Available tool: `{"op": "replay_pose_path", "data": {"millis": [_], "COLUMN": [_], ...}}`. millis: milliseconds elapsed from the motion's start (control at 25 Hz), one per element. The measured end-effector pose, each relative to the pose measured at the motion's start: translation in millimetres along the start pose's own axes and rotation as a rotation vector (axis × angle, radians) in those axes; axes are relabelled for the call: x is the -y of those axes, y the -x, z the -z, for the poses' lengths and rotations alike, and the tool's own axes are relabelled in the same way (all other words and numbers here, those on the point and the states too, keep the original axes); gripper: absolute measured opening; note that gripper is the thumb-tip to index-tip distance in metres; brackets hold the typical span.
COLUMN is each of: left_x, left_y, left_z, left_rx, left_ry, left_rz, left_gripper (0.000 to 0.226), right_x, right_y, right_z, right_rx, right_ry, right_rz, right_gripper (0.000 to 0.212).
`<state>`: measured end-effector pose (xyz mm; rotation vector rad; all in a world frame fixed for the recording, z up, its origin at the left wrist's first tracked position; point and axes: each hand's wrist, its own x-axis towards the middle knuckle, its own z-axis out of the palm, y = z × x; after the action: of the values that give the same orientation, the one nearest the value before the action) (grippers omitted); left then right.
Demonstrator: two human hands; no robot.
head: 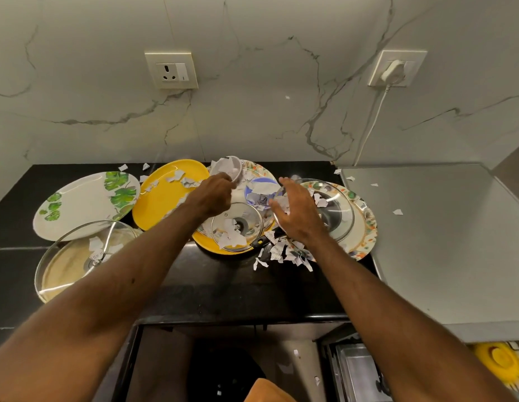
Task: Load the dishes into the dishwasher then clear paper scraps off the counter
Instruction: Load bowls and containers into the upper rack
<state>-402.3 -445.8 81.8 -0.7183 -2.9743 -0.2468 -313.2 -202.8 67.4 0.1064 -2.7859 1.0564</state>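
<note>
A small lid (pixel 237 226) lies between two larger lids (pixel 78 256) (pixel 325 210).

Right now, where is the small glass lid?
Head view, centre of the counter: the small glass lid lies on the front yellow plate, just below the left hand, which grips a bowl, and left of the right hand.

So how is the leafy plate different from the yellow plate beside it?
The leafy plate is white with green leaves; the yellow plate is plain. Paper scraps lie on the yellow plate; the leafy plate has none. Both sit on the black counter.
</note>
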Motion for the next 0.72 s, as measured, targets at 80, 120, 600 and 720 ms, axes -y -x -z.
{"op": "replay_pose_path", "data": {"millis": [80,120,600,720], "left_x": [-25,-39,-125,-128], "left_y": [4,6,23,19], "left_z": [18,26,24,20], "left_rx": [-0.106,-0.147,0.126,0.192], "left_ry": [0.092,0.139,0.484,0.323], "left_rz": [-0.153,-0.217,-0.337,-0.449], "left_gripper": [0.03,0.028,0.042,0.046], "right_x": [11,15,7,8], "right_y": [-9,-13,18,24], "right_z": [5,7,10,19], "right_rx": [-0.023,-0.013,-0.039,0.024], "right_ry": [-0.309,-0.491,-1.504,-1.475], "right_rz": [-0.236,-0.345,-0.687,-0.709], "right_gripper": [0.067,0.07,0.071,0.076]}}
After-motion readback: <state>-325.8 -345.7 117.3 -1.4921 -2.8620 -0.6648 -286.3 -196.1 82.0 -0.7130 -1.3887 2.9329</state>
